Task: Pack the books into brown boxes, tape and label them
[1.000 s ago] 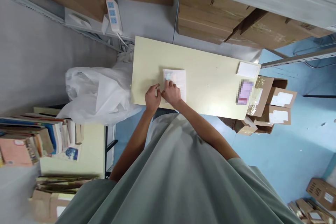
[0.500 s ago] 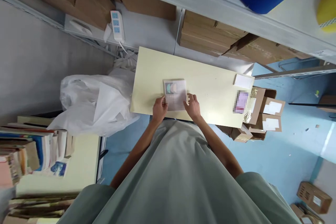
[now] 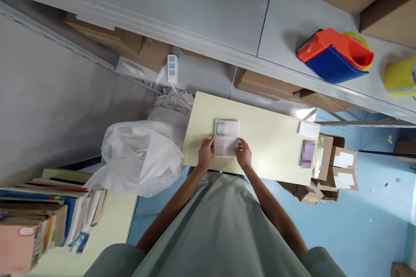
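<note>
A book (image 3: 226,143) lies flat on the pale yellow table, its whitish, cloudy cover seeming to have a translucent sheet over it. Green and orange shapes show in a picture panel near its top. My left hand (image 3: 206,154) holds the book's left edge, thumb and fingertips closed against it. On the opposite side, my right hand (image 3: 243,155) has its curled fingers closed at the right edge. Whether any fingertips reach under the book is hidden.
The table (image 3: 266,147) carries a white box (image 3: 308,129) and a blurred purple item (image 3: 307,154) at its right end. White plastic bags (image 3: 139,156) lie left, near stacked books (image 3: 48,216). A shelf with a tape dispenser (image 3: 338,54) spans the back. Open cartons (image 3: 341,169) stand right.
The view has tilted up, so the table and hands appear lower and more of the shelf shows. My right hand's fingers have drawn in against the book's right edge.
</note>
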Available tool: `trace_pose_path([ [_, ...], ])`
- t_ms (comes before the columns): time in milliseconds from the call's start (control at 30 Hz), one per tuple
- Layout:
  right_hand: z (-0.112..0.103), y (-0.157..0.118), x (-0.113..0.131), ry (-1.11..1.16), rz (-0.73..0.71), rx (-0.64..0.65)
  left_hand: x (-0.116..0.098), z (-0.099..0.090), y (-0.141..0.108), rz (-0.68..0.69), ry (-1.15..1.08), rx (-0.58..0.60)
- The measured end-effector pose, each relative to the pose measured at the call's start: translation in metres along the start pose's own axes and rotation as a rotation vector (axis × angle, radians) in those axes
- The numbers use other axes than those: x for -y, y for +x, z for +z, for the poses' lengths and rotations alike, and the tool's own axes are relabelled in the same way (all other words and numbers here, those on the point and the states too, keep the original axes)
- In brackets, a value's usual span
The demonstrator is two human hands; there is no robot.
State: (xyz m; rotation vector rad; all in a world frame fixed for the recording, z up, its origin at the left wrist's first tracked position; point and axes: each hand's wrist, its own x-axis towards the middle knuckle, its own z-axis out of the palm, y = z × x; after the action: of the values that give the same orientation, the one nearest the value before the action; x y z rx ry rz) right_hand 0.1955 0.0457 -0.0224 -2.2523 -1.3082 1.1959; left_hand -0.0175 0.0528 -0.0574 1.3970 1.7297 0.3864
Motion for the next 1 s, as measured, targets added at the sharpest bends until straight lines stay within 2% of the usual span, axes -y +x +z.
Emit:
trace_pose_path([
  [167,0.035,0.035,0.058,-0.017,-0.027,0.008,0.015,-0.052,0.062,-0.019,0.020,-0.041],
  [267,0.049,0.052,0.085,-0.023,-0.033,0.004,0.016,-0.075,0.094,-0.044,0.046,-0.060],
  [367,0.056,0.061,0.097,-0.013,-0.008,0.007,0.009,-0.085,0.109,-0.077,0.077,-0.075],
  [467,0.054,0.062,0.100,0.001,0.010,0.019,-0.004,-0.086,0.105,-0.106,0.107,-0.105],
  [600,0.038,0.058,0.103,0.037,-0.032,0.035,-0.028,-0.085,0.083,-0.120,0.120,-0.151],
  [733,0.012,0.042,0.097,0.082,-0.126,0.059,-0.046,-0.084,0.043,-0.098,0.087,-0.213],
  [867,-0.006,0.017,0.082,0.184,-0.239,0.101,-0.044,-0.076,-0.021,-0.070,-0.061,-0.269],
  [1000,-0.002,-0.009,0.074,0.290,-0.305,0.195,-0.028,-0.065,-0.096,-0.097,-0.274,-0.405],
])
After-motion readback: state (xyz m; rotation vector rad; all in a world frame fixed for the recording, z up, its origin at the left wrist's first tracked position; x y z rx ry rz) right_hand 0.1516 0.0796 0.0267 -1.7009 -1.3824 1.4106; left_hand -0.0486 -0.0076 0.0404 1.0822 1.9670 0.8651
